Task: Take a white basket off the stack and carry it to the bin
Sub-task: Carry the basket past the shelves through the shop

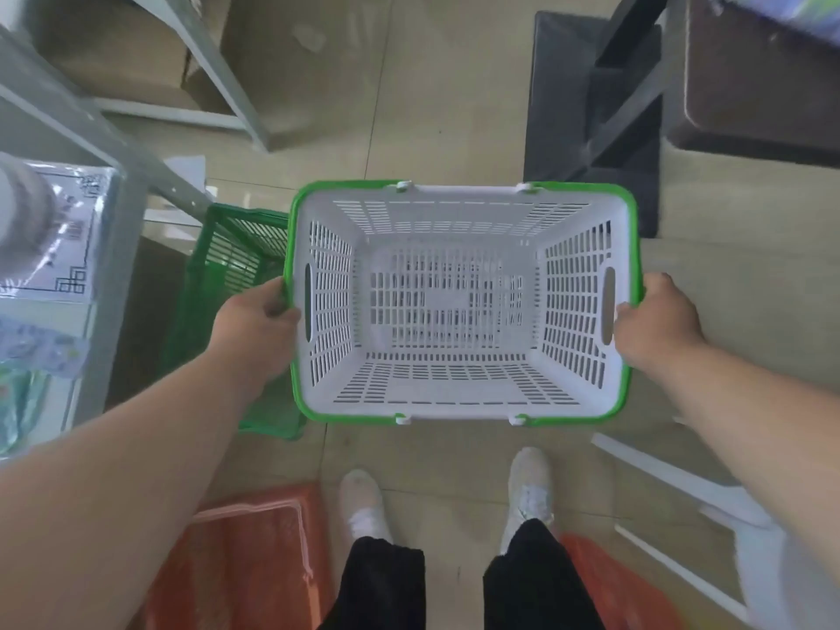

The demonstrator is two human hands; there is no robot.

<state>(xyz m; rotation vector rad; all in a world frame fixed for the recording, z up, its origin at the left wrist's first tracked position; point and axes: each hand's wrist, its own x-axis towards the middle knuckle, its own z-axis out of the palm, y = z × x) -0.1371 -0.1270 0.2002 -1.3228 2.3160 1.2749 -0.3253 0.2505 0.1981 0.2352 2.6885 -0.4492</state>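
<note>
I hold a white slotted basket [459, 384] with a green rim level above the floor, in the middle of the head view, and it is empty inside. My left hand [254, 325] grips its left rim beside the handle slot. My right hand [654, 320] grips the right rim at the other handle slot. A green basket [227, 266] sits lower down to the left, partly hidden behind the white one and my left arm. No bin can be made out for certain.
A metal shelf rack [113, 175] with packaged goods stands on the left. A dark stand [595, 129] rises ahead on the right. Orange baskets [254, 552] lie on the tiled floor beside my feet [363, 502]. A white frame [672, 488] is at lower right.
</note>
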